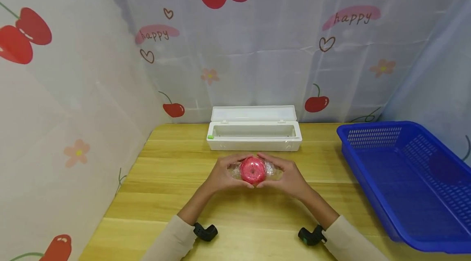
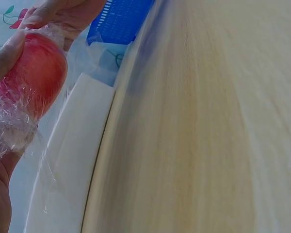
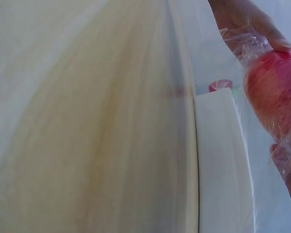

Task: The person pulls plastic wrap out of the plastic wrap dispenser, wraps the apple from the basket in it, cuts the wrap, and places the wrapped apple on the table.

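A red apple (image 1: 253, 170) wrapped in clear cling film (image 1: 272, 169) is held above the table in front of me. From its left side my left hand (image 1: 222, 176) grips it, thumb and fingers curled round the bunched film and the fruit. My right hand (image 1: 289, 178) grips the opposite side the same way. The left wrist view shows crumpled film (image 2: 9, 126) gathered beside the apple (image 2: 43, 73). Film also bunches at the apple (image 3: 271, 92) in the right wrist view. Both palms are partly hidden.
Behind the hands stands a white cling film box (image 1: 254, 145), its lid (image 1: 254, 113) raised and a green slider (image 1: 210, 137) at its left end. A blue plastic basket (image 1: 371, 195) sits at the right of the wooden table (image 1: 165, 195). Printed curtains enclose the back and sides.
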A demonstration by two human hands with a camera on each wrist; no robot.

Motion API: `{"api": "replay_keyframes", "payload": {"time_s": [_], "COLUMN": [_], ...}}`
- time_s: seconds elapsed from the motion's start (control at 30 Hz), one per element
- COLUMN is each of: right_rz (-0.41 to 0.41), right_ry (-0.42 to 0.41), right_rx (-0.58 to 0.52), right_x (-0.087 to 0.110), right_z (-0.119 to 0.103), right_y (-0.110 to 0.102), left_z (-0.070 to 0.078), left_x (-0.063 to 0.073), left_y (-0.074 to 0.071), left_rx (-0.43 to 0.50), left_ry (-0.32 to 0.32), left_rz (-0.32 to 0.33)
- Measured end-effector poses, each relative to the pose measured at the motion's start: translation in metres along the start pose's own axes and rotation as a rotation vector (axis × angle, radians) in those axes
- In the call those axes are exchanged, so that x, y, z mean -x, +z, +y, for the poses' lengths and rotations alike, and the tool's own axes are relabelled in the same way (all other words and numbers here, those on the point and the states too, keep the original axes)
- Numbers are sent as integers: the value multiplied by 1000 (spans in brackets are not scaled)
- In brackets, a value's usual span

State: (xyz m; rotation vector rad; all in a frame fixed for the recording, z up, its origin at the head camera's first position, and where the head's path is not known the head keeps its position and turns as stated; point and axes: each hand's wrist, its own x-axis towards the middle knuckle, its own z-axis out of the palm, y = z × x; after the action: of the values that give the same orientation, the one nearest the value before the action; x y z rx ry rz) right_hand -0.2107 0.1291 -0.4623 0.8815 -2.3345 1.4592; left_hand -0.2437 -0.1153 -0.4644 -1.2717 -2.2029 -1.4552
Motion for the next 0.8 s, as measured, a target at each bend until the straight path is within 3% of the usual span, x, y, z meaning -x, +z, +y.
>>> {"api": "replay_keyframes", "payload": {"time_s": [0.33, 0.5, 0.63, 0.8], "right_rz": [-35, -35, -27, -11], "right_ry": [-112, -141, -133, -69], "right_rx": [70, 85, 74, 32], "right_x": [2, 2, 3, 3], "right_z": [28, 29, 29, 23], "right_y": [6, 6, 7, 6], "left_z": [7, -9, -23, -23], "left_x": [-1, 4, 7, 5], "left_y": [-3, 2, 4, 3], "left_rx": [43, 54, 75, 86], "left_ry": [-73, -131, -167, -210], "left_rz": [-15, -16, -31, -85]}}
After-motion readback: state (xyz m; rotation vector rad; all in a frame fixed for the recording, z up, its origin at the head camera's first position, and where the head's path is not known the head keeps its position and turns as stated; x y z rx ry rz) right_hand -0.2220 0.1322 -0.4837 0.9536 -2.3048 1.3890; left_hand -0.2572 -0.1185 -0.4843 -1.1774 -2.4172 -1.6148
